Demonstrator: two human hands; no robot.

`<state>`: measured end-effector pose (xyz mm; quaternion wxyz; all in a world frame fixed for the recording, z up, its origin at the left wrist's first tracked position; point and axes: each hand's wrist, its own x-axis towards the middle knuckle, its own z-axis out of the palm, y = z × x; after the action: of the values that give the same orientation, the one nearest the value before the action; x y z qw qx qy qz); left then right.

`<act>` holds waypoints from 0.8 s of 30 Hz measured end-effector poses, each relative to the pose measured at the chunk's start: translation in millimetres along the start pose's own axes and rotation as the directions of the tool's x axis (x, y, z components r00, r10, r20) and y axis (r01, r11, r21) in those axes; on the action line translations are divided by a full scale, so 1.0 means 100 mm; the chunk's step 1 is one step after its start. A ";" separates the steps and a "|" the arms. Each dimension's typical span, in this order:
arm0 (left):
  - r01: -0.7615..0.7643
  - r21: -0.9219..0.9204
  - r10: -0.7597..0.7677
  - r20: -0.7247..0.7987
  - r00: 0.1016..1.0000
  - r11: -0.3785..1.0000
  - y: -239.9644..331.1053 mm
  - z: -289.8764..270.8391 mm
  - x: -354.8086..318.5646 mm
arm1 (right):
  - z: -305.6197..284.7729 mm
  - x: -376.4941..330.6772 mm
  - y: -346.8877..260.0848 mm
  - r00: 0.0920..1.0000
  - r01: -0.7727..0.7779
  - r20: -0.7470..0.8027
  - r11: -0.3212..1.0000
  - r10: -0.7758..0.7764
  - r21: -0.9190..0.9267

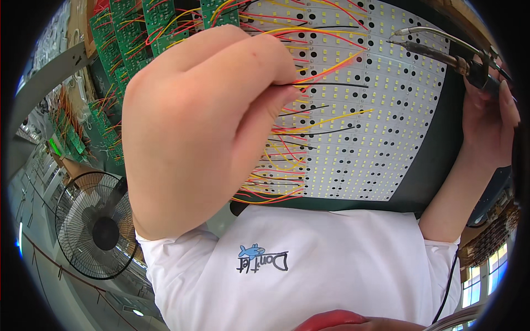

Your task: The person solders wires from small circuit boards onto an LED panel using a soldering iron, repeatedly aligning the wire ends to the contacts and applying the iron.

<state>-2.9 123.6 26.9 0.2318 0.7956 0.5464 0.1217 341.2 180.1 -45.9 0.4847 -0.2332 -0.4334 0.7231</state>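
My left hand (204, 94) reaches over a white LED panel (381, 127) with its fingertips pinched on a black wire (331, 84). Red and yellow wires fan out beside those fingertips, and the hand hides part of the bundle. At the right, my right hand (486, 124) is closed around a soldering iron (428, 51), its tip pointing left above the panel. A thin bent metal tube (428, 31) runs along the iron, ending close to the tip. Rows of small yellowish LEDs and black round holes cover the panel.
Green circuit boards (160, 25) with wires attached lie along the upper left. More wired boards (69, 132) sit farther left. A black fan (105, 231) stands at lower left. The panel rests on a dark green surface (430, 171).
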 end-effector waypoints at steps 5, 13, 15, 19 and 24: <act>-0.015 -0.301 -0.022 -0.119 0.993 0.954 -0.03 -0.09 -0.10 | 0.01 0.02 -0.01 0.989 -0.038 -0.138 0.998 0.045 0.053; -0.290 -0.258 0.174 -0.394 0.902 0.921 0.04 -0.08 -0.17 | 0.00 -0.02 0.02 0.960 0.029 -0.269 0.985 -0.075 -0.172; -0.287 -0.168 0.196 -0.415 0.888 0.943 0.05 -0.09 -0.17 | 0.04 0.06 0.04 0.965 -0.003 -0.258 0.989 -0.036 -0.149; -0.264 -0.228 0.156 -0.403 0.902 0.937 0.17 -0.07 -0.26 | 0.16 0.13 0.03 0.975 0.046 -0.206 0.979 -0.088 -0.198; -0.117 -0.552 -0.116 -0.368 0.923 0.826 0.30 -0.08 -0.44 | 0.23 0.12 0.05 0.950 0.018 -0.301 0.978 -0.082 -0.209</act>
<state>1.2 76.4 51.5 0.3439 0.6516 0.5204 0.4316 316.4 181.0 -37.0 0.5383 -0.3802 -0.4300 0.6172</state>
